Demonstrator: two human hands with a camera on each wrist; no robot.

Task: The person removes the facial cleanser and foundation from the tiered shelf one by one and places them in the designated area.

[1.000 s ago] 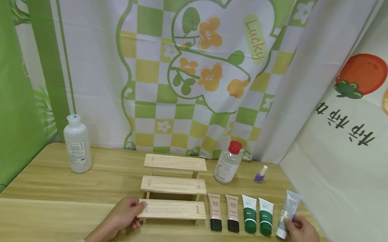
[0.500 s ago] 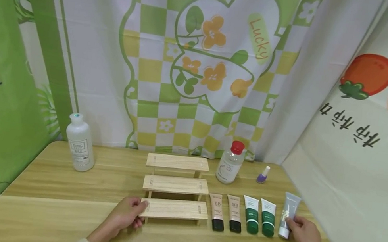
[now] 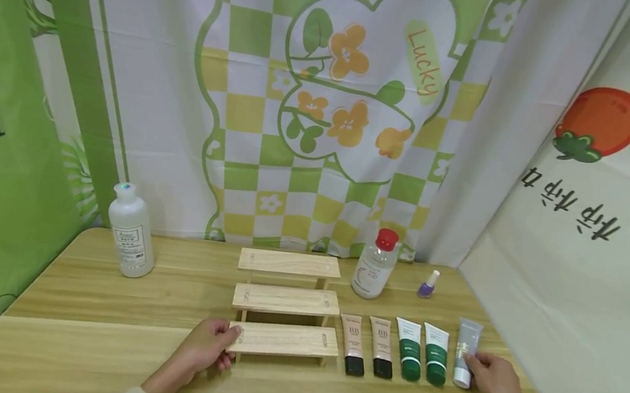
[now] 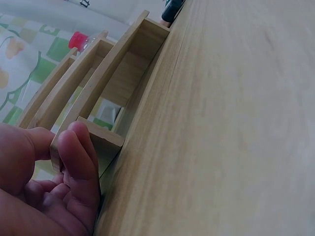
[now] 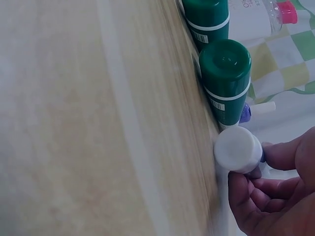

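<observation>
A three-tier wooden display rack [image 3: 284,340] stands on the table, and my left hand [image 3: 207,346] pinches the left end of its lowest shelf. In the left wrist view the thumb and fingers close around that shelf's end [image 4: 59,142]. At the right, my right hand [image 3: 495,379] pinches a grey-blue squeeze tube [image 3: 469,344] near its white cap [image 5: 238,149]. This tube lies on the table at the right end of a row. Beside it are two white-and-green tubes [image 3: 435,353], then two beige BB cream tubes [image 3: 381,347] with black caps.
A white bottle [image 3: 132,234] stands at the back left. Behind the tubes are a clear bottle [image 3: 373,268] with a red cap and a small purple nail polish bottle [image 3: 427,285]. Fabric curtains [image 3: 313,209] enclose the table [image 3: 70,350] at the back and sides.
The grey-blue tube has turned and settled, its top end shifting toward me and slightly left, in line with the row. My left hand keeps its hold on the rack.
</observation>
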